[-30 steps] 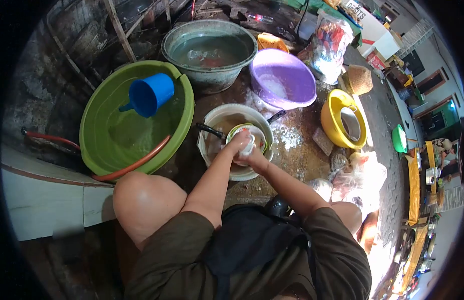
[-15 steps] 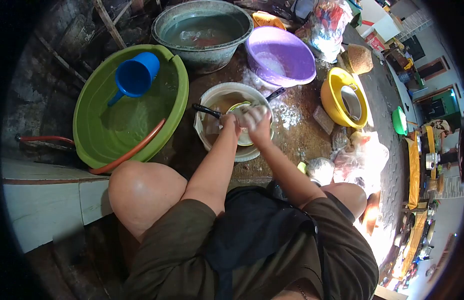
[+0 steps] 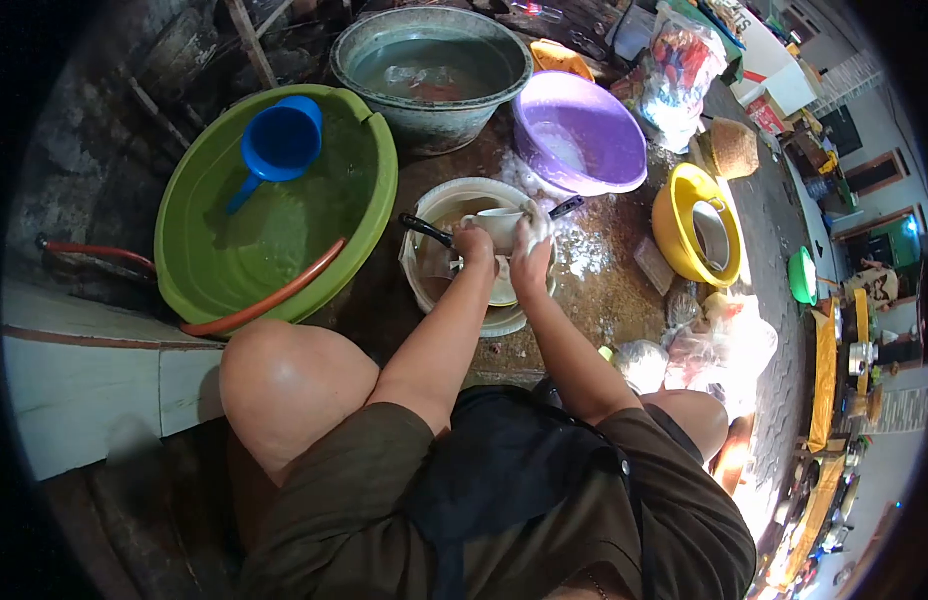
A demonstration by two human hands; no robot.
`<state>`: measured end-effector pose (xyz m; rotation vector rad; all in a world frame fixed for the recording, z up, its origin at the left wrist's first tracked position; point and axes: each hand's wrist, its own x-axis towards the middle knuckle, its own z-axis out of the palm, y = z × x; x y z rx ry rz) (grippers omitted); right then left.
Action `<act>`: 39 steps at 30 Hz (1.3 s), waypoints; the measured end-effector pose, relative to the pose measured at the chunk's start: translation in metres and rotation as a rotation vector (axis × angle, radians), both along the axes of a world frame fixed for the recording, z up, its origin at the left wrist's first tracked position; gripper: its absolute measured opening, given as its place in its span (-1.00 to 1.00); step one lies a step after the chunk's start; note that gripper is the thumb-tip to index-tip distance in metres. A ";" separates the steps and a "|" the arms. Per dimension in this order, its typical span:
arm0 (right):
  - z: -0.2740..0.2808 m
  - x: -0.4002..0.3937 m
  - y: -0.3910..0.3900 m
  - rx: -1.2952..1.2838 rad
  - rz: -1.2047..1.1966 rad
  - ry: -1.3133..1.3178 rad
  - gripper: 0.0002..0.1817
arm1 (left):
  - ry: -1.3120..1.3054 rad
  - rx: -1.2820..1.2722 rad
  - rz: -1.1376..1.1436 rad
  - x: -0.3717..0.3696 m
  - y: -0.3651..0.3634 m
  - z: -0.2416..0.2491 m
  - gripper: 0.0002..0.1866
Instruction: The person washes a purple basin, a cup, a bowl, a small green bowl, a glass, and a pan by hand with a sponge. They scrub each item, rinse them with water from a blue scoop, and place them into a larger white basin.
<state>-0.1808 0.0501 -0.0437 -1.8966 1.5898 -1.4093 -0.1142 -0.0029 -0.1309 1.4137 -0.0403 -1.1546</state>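
Note:
Over a white basin [image 3: 417,283] of cloudy water, both my hands are around a white bowl or cup [image 3: 499,226]. My left hand [image 3: 474,243] has its fingers closed on the left side of this white dish. Covered in suds, my right hand [image 3: 531,243] presses on its right side; whether a sponge is in it I cannot make out. Two black handles [image 3: 425,229] stick out over the basin's rim at left and right. Below my hands, part of another pale dish [image 3: 502,292] shows in the basin.
A green tub [image 3: 379,225] of water holds a blue dipper [image 3: 281,145], with an orange hose [image 3: 294,285] over its edge. Behind stand a dark tub [image 3: 434,108] of water and a purple basin [image 3: 624,160]. At right are a yellow basin [image 3: 669,235] and plastic bags [image 3: 719,345].
My hands have moved slightly apart, and the white dish between them has come into clearer sight. My right hand was smeared by motion before. The whole view has shifted a little.

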 end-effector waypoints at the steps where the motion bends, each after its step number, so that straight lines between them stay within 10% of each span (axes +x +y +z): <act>1: 0.002 0.004 0.010 -0.082 0.011 0.223 -0.58 | -0.223 0.039 0.042 -0.004 -0.009 -0.025 -0.67; 3: -0.005 0.004 0.012 -0.198 0.111 0.489 -0.58 | -0.389 0.063 -0.018 0.005 0.005 0.003 -0.69; 6: 0.005 -0.002 0.011 -0.184 0.177 0.652 -0.74 | 0.083 -0.158 0.123 -0.002 0.005 -0.005 -0.74; 14: 0.033 -0.026 -0.023 0.426 0.060 0.318 -0.66 | 0.406 -0.493 -0.480 0.007 0.018 0.007 -0.80; 16: 0.013 -0.039 -0.030 0.543 0.070 -0.168 -0.69 | 0.117 -0.481 -0.523 0.013 0.023 0.012 -0.79; 20: 0.004 -0.052 -0.032 0.475 0.034 -1.026 -0.73 | 0.393 -0.312 -0.425 0.026 0.041 0.041 -0.64; 22: 0.000 -0.047 -0.028 0.464 0.012 -1.023 -0.72 | 0.440 -0.377 -0.487 0.027 0.041 0.032 -0.52; 26: -0.004 -0.008 0.014 -0.082 0.042 0.170 -0.61 | 0.589 -0.161 -0.574 0.026 0.039 0.025 -0.50; 30: -0.013 -0.017 0.045 0.145 0.299 0.487 -0.55 | 0.596 -0.054 -0.766 0.027 0.040 0.017 -0.51; 33: -0.022 -0.048 0.035 0.221 0.691 0.594 -0.45 | 0.496 -0.030 -1.018 0.025 0.043 0.013 -0.45; 38: -0.029 -0.063 0.046 0.690 0.444 0.306 -0.55 | 0.363 -0.175 -1.133 0.002 0.058 -0.001 -0.56; 39: -0.031 -0.071 0.048 0.887 0.476 -0.160 -0.59 | 0.392 -0.132 -1.202 -0.002 0.060 0.007 -0.60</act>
